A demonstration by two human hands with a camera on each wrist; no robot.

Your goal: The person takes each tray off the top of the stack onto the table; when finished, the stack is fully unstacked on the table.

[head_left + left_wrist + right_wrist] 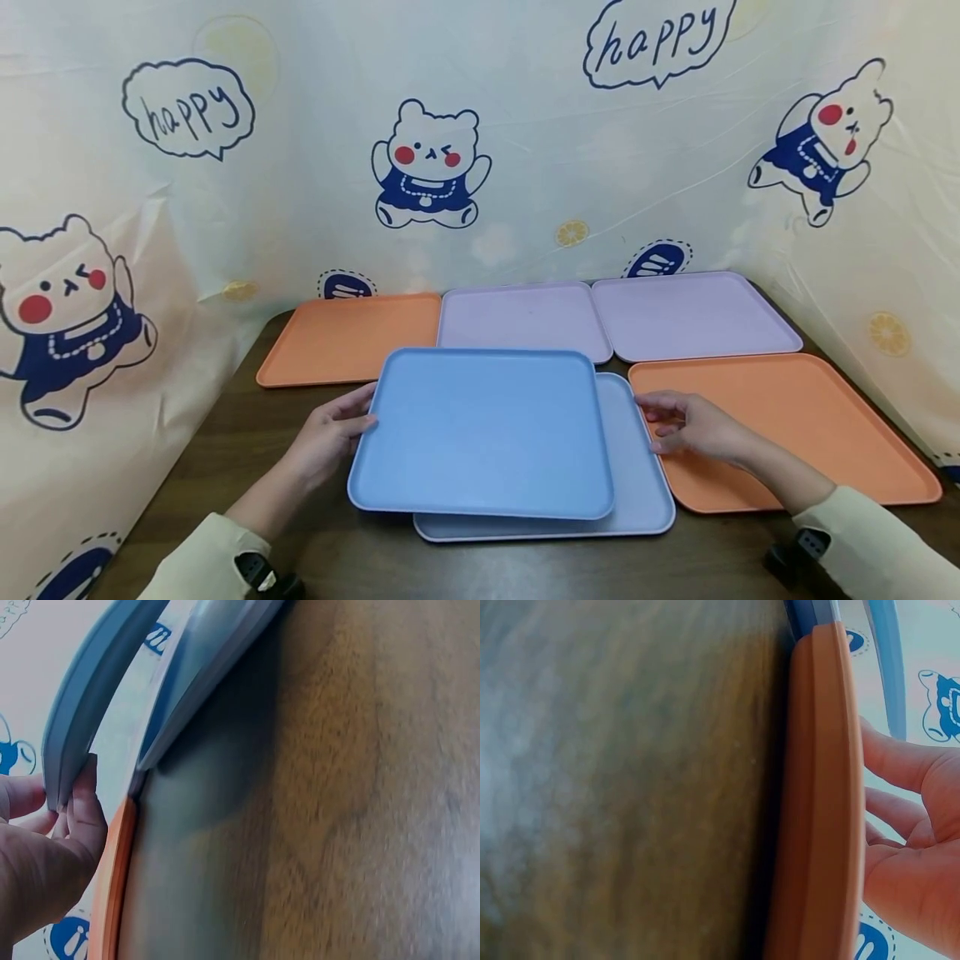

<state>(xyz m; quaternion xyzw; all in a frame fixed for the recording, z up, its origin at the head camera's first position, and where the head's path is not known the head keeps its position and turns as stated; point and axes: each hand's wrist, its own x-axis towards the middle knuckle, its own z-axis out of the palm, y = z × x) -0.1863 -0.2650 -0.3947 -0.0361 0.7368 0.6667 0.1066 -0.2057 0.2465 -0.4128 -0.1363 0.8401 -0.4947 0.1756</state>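
Observation:
A bright blue tray (480, 433) is held up at a slant by my left hand (333, 433), which pinches its left edge between thumb and fingers. In the left wrist view that grip on the blue tray's rim (82, 712) shows close up. Beneath it, partly covered, lies a paler blue-lilac tray (637, 475). My right hand (697, 427) hovers by this lower tray's right edge, above an orange tray (810, 433). Its fingers are loosely bent with a gap to the thumb, and the right wrist view shows the hand (922, 817) beyond the orange rim (817, 787), holding nothing.
Along the back of the dark wooden table (300, 517) lie another orange tray (352, 337) and two lilac trays, one in the middle (525, 321) and one at right (693, 317). A bear-printed cloth (300, 192) hangs behind and at both sides.

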